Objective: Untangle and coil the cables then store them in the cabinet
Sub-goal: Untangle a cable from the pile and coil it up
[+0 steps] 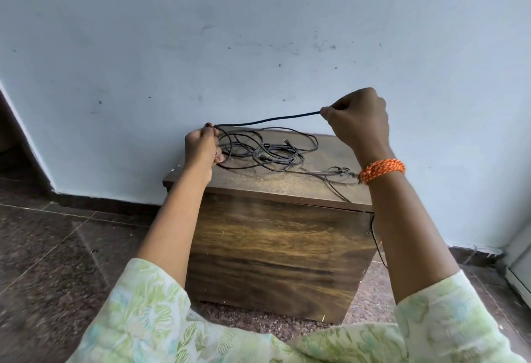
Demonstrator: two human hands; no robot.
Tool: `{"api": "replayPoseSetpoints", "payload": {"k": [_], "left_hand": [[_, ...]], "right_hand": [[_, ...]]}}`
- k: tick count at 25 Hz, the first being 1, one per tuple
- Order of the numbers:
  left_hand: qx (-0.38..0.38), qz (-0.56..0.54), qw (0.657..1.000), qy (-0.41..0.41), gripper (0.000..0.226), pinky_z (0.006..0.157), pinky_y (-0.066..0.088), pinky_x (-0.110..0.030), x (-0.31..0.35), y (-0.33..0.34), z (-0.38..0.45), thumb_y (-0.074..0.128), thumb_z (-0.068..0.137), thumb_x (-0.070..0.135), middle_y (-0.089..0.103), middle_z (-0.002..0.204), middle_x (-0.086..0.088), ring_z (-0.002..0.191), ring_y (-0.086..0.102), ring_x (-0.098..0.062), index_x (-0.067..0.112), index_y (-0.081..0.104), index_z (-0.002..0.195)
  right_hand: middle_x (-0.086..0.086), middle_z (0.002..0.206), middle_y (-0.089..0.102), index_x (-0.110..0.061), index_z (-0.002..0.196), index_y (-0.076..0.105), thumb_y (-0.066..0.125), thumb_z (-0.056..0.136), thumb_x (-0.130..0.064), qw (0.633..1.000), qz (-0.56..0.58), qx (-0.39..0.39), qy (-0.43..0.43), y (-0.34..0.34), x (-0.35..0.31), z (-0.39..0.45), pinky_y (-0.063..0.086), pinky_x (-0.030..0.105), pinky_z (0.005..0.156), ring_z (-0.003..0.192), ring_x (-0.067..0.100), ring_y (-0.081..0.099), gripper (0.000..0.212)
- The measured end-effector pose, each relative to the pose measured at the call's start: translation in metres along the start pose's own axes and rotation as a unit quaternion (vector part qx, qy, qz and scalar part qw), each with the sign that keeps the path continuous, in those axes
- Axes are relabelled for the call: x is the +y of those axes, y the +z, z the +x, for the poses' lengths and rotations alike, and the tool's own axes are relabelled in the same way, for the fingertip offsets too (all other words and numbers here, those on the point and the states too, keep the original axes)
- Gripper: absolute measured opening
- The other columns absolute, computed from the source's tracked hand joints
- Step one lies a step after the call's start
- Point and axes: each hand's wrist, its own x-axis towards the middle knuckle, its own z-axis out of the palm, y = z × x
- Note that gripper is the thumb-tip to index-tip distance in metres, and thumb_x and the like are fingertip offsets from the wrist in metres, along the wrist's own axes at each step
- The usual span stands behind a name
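Two hands stretch one black cable (270,119) taut between them above a wooden cabinet (275,250): the left hand (201,148) is closed around gathered loops at one end, and the right hand (359,120), raised higher, pinches the strand between thumb and fingertips. Below and between the hands, the remaining tangled cables (273,151) lie on the cabinet's top, one strand trailing over its edge beneath the right wrist, which wears an orange thread band (383,170).
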Motion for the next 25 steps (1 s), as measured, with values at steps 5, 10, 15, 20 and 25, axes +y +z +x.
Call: {"api": "replayPoseSetpoints", "payload": {"k": [5, 10, 15, 20, 25], "left_hand": [[-0.12, 0.013, 0.993, 0.002, 0.029, 0.042, 0.047, -0.022, 0.0, 0.018, -0.014, 0.039, 0.101, 0.014, 0.055, 0.044, 0.006, 0.039, 0.051, -0.008, 0.012, 0.051, 0.075], [-0.295, 0.087, 0.951, -0.016, 0.026, 0.043, 0.049, -0.021, 0.003, 0.035, -0.039, 0.041, 0.098, 0.01, 0.06, 0.051, 0.001, 0.044, 0.056, -0.011, 0.008, 0.056, 0.077], [-0.357, 0.035, 0.931, -0.063, 0.031, 0.039, 0.012, -0.021, 0.004, 0.033, -0.037, 0.032, 0.098, 0.017, 0.026, 0.037, 0.012, 0.029, 0.02, -0.002, 0.014, 0.049, 0.072], [-0.394, 0.014, 0.913, -0.105, 0.034, 0.035, 0.011, -0.018, 0.013, 0.034, -0.04, 0.03, 0.101, 0.026, 0.025, 0.035, 0.012, 0.028, 0.02, 0.0, 0.016, 0.042, 0.07], [-0.409, -0.053, 0.91, -0.047, 0.03, 0.034, 0.018, -0.015, 0.017, 0.011, -0.021, 0.062, 0.079, 0.04, 0.028, 0.042, 0.013, 0.033, 0.018, 0.0, 0.017, 0.045, 0.072]], "right_hand": [[0.005, 0.051, 0.054, -0.002, 0.067, 0.068, 0.067, 0.071, -0.014, 0.975, -0.08, -0.201, -0.04, 0.016, -0.022, -0.026, 0.029, 0.02, 0.047, 0.049, 0.018, 0.043, 0.013], [-0.01, 0.035, 0.029, -0.012, 0.058, 0.065, 0.066, 0.085, -0.021, 0.937, 0.079, -0.34, -0.023, 0.024, -0.03, -0.031, 0.018, 0.017, 0.038, 0.037, 0.009, 0.021, 0.029], [-0.006, 0.041, 0.029, -0.012, 0.067, 0.066, 0.062, 0.092, -0.03, 0.94, 0.143, -0.311, -0.007, 0.03, -0.023, -0.027, 0.019, 0.019, 0.043, 0.036, 0.008, 0.022, 0.031], [-0.01, 0.042, 0.038, -0.02, 0.059, 0.063, 0.061, 0.091, -0.035, 0.972, 0.151, -0.178, 0.001, 0.028, -0.018, -0.019, 0.024, 0.021, 0.042, 0.037, 0.006, 0.028, 0.035], [0.003, 0.054, 0.035, -0.019, 0.061, 0.068, 0.068, 0.086, -0.038, 0.973, 0.196, -0.116, 0.027, 0.002, 0.01, -0.001, 0.019, 0.019, 0.038, 0.038, 0.008, 0.021, 0.032]]}}
